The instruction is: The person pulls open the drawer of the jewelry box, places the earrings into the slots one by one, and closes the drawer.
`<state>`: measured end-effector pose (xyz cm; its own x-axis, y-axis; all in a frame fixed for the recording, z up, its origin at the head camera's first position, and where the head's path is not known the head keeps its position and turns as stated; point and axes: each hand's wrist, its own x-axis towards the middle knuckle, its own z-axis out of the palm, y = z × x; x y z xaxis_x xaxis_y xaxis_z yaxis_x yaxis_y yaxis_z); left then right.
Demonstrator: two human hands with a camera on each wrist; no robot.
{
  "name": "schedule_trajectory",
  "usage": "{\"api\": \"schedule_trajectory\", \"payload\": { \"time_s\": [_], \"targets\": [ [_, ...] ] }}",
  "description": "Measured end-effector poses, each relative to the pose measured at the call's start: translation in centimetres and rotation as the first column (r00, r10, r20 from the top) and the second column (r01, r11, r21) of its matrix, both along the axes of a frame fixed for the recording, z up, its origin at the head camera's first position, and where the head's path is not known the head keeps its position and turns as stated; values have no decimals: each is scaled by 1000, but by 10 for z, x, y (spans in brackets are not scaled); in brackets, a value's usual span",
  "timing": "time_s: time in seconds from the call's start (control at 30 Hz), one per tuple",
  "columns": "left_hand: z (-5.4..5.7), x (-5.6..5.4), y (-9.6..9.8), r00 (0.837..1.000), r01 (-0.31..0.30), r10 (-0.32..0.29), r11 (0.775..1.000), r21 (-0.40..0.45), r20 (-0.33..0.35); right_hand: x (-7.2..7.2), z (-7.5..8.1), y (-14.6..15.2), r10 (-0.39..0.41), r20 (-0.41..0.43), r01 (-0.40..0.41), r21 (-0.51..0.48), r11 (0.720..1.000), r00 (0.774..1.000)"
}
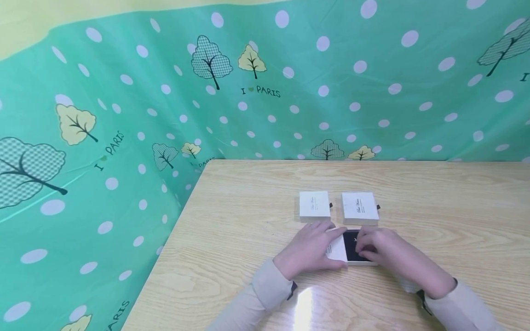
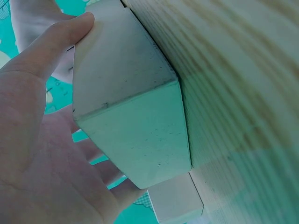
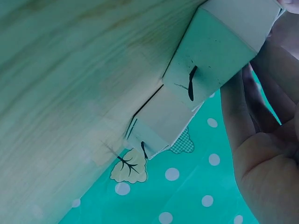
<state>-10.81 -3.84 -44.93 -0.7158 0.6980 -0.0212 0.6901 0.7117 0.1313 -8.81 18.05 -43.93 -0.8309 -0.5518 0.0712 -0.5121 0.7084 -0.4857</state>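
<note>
A slim white drawer box (image 1: pixel 337 249) lies on the table, its inner tray pulled out to the right. My left hand (image 1: pixel 311 246) grips the sleeve of this box, thumb on the near side and fingers on the far side; its closed end shows in the left wrist view. Inside the tray is a black insert (image 1: pixel 352 248) with a small pale mark or piece on it. My right hand (image 1: pixel 383 248) bends its fingers over the insert; whether they pinch anything is hidden. A black ribbon tab (image 3: pixel 191 84) sticks out of the tray's end in the right wrist view.
Two more white boxes stand behind, a left one (image 1: pixel 314 206) and a right one (image 1: pixel 359 208), each with printed text and a dark tab on its right side. The wooden table (image 1: pixel 232 207) meets a green dotted curtain (image 1: pixel 265 119) at the back and left.
</note>
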Motion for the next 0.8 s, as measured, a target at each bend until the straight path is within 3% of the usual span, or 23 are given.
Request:
{"api": "schedule_trajectory", "payload": {
  "time_s": [0.3, 0.8],
  "targets": [
    [1, 0, 0, 1000, 2, -2, 1000, 7, 5, 0, 3, 1, 26, 60, -26, 0, 1000, 998],
    [-1, 0, -1, 1000, 7, -7, 1000, 9, -11, 0, 1, 1, 49, -40, -46, 65, 997, 998]
  ]
}}
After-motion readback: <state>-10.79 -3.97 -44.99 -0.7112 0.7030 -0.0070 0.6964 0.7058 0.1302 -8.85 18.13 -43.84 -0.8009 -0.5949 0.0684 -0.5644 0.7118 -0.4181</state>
